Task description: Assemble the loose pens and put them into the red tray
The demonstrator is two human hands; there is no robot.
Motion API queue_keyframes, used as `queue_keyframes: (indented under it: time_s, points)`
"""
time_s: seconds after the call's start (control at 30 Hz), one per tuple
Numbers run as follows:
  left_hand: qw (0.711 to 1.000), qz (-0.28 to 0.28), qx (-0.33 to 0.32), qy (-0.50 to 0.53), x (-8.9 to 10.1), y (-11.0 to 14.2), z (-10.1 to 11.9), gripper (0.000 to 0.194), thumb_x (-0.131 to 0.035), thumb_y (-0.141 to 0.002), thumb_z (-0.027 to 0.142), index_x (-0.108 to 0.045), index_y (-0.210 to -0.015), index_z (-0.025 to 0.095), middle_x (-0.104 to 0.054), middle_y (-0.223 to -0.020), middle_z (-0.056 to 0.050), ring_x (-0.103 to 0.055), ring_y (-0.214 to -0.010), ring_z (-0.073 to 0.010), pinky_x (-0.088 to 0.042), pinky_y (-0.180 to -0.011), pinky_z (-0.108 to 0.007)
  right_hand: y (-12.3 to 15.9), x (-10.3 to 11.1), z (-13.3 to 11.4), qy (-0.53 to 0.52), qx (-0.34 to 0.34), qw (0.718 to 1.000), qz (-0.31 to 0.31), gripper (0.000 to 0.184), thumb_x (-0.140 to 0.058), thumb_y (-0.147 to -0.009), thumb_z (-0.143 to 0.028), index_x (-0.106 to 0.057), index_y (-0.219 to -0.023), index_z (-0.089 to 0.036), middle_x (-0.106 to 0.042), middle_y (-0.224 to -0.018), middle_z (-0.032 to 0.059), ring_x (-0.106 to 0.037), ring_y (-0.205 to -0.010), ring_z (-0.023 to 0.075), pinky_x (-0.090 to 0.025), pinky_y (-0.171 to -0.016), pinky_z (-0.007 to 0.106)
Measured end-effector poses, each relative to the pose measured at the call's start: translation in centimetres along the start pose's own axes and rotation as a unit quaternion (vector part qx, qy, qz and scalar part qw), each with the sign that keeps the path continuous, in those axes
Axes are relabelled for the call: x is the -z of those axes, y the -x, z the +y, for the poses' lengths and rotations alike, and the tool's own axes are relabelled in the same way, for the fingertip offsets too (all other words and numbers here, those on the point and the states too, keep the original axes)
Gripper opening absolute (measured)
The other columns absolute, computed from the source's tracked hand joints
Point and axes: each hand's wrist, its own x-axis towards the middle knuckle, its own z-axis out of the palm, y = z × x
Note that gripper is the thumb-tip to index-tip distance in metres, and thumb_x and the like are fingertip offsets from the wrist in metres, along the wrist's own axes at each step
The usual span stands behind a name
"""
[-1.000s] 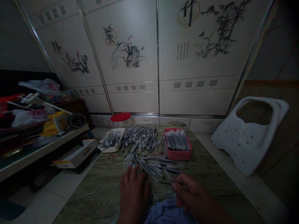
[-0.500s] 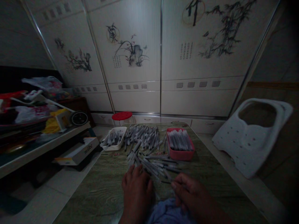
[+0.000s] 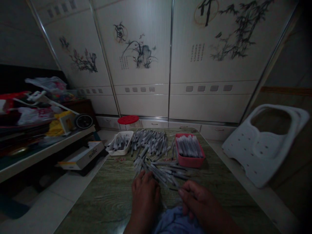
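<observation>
My left hand (image 3: 145, 195) rests palm down at the near edge of a loose heap of pens (image 3: 162, 174) with clear barrels and dark ends. Its fingers stretch forward against the nearest pens, and the thumb lies apart; what is under the palm is hidden. To the right, my right hand (image 3: 196, 198) is closed in a pinch. A thin pen (image 3: 173, 189) with a dark end pokes out leftward from its thumb and forefinger. Blue cloth (image 3: 177, 221) lies below and between the hands. The dim light blurs fine detail.
On the wood-patterned table (image 3: 102, 198) stand a white basket (image 3: 119, 152) of pens at left and a pink box (image 3: 191, 161) packed with pens at right. More pens (image 3: 149, 141) are piled behind. A red stool (image 3: 128, 119) and white folded plastic chair (image 3: 265, 143) stand beyond.
My left hand has drawn slightly right and its fingers sit closer together at the heap's edge. My right hand keeps its pinch in nearly the same place. The view has shifted slightly.
</observation>
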Motion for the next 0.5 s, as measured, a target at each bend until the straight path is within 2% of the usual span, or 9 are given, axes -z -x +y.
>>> queue_keyframes:
  time_s: [0.3, 0.43, 0.5]
  points:
    - [1.0, 0.002, 0.006, 0.016, 0.1, 0.2, 0.1, 0.02, -0.062, -0.088, 0.018, -0.08, -0.095, 0.024, -0.066, -0.148, -0.011, -0.041, -0.149, -0.043, -0.033, -0.115, -0.063, 0.0, 0.0, 0.1, -0.026, -0.008, 1.0, 0.001, 0.032, -0.055, -0.098, -0.053, -0.058, -0.088, -0.022, -0.07, -0.066, -0.0006, -0.055, -0.052, 0.0121, -0.04, -0.053, 0.024]
    - [0.998, 0.035, -0.011, 0.045, -0.2, 0.0, -0.6, 0.021, -0.059, -0.091, 0.018, -0.079, -0.094, 0.024, -0.069, -0.142, -0.011, -0.046, -0.143, -0.0416, -0.036, -0.111, -0.062, 0.0, 0.1, 0.2, -0.033, -0.011, 0.999, 0.002, 0.033, -0.057, -0.097, -0.053, -0.057, -0.088, -0.022, -0.069, -0.065, -0.0019, -0.055, -0.053, 0.0118, -0.039, -0.052, 0.023]
    - [0.994, 0.06, -0.021, 0.084, -0.3, -0.1, -1.0, 0.019, -0.059, -0.093, 0.021, -0.077, -0.096, 0.024, -0.073, -0.133, -0.012, -0.054, -0.133, -0.0392, -0.04, -0.107, -0.059, 0.1, 0.2, 0.2, -0.033, -0.012, 0.999, 0.004, 0.032, -0.056, -0.098, -0.053, -0.057, -0.088, -0.022, -0.069, -0.065, -0.0018, -0.056, -0.053, 0.0118, -0.039, -0.052, 0.023]
